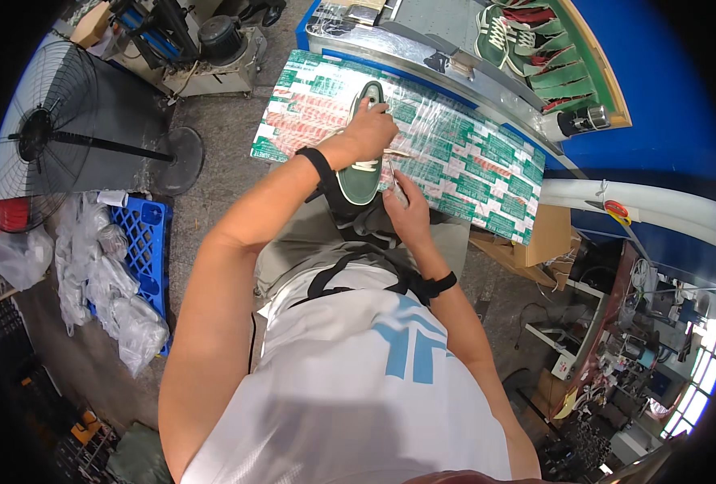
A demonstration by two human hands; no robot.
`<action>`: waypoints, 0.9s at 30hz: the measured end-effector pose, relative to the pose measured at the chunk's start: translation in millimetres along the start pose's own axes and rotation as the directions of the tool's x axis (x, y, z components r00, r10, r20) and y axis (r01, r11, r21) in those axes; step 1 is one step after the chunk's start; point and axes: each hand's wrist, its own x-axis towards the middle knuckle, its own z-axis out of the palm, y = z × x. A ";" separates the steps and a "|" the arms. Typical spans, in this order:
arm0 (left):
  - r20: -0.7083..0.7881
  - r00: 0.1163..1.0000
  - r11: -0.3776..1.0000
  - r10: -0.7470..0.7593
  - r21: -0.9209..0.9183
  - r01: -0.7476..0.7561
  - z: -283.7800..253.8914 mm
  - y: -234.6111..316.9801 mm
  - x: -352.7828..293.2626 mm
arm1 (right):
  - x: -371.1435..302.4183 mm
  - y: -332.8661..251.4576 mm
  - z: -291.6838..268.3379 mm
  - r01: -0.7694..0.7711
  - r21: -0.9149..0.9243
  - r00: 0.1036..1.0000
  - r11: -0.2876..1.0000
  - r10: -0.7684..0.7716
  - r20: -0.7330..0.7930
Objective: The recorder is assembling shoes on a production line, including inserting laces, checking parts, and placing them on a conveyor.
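Note:
A green sneaker (pixel 361 179) with a white sole and white laces lies on my lap, its toe resting on a work board (pixel 455 153) covered in green, red and white printed sheets. My left hand (pixel 372 129) presses down on the top of the shoe and holds it. My right hand (pixel 402 202) sits beside the shoe's right side, fingers closed on a thin metal tool (pixel 392 171) that points up toward the shoe. Both wrists wear black bands.
Several more green sneakers (pixel 527 40) stand on a green-topped bench at the upper right. A large floor fan (pixel 60 137) stands at the left, with a blue crate (pixel 148 242) and plastic bags beside it. Cardboard boxes (pixel 535 242) and cluttered shelves fill the right.

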 end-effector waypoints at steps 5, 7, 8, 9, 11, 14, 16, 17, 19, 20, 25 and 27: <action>0.042 0.963 0.108 -0.267 -0.991 0.073 -20.3 -28.9 -3.9 | 7.5 -13.4 8.3 0.074 -0.111 0.996 0.991 -0.068 0.055; 0.031 0.972 0.119 -0.234 -0.991 0.060 -21.3 -32.8 -8.7 | 8.0 -14.6 12.5 0.103 -0.130 0.993 0.986 -0.094 0.073; 0.022 0.981 0.137 -0.192 -0.989 0.049 -25.5 -33.6 -10.3 | 6.6 -12.8 12.9 0.093 -0.133 0.994 0.987 -0.084 0.071; -0.001 0.997 0.302 -0.071 -0.953 0.021 -30.1 -33.2 -9.2 | 6.9 -10.8 12.9 0.082 -0.136 0.995 0.987 -0.074 0.069; -0.089 0.990 0.430 -0.111 -0.902 -0.032 -53.3 -26.2 -12.5 | 8.0 -17.7 8.7 0.065 -0.175 0.996 0.982 -0.053 0.074; -0.273 0.942 0.655 -0.196 -0.751 -0.081 -34.2 -59.2 -5.0 | 15.6 -41.5 12.9 0.156 -0.240 0.985 0.958 -0.134 0.106; -0.227 0.919 0.684 -0.323 -0.727 0.061 -13.2 -75.4 1.7 | 28.6 -57.8 15.6 0.251 -0.274 0.966 0.928 -0.223 0.129; -0.147 0.945 0.736 -0.291 -0.665 0.123 -18.7 -72.2 3.0 | 36.5 -65.3 17.0 0.313 -0.341 0.949 0.886 -0.282 0.140; -0.148 0.949 0.710 -0.278 -0.698 0.099 -15.9 -70.0 1.6 | 53.0 -65.1 21.9 0.373 -0.400 0.928 0.837 -0.338 0.158; -0.152 0.950 0.681 -0.272 -0.728 0.079 -9.5 -72.8 -0.1 | 61.7 -62.3 23.4 0.418 -0.441 0.908 0.794 -0.361 0.212; -0.220 0.929 0.700 -0.297 -0.712 0.056 0.2 -68.9 -3.9 | 62.2 -56.2 13.6 0.478 -0.470 0.875 0.741 -0.358 0.325; -0.219 0.926 0.698 -0.307 -0.713 0.063 -2.9 -66.2 -0.2 | 66.4 -48.5 5.7 0.306 -0.298 0.938 0.904 -0.232 0.258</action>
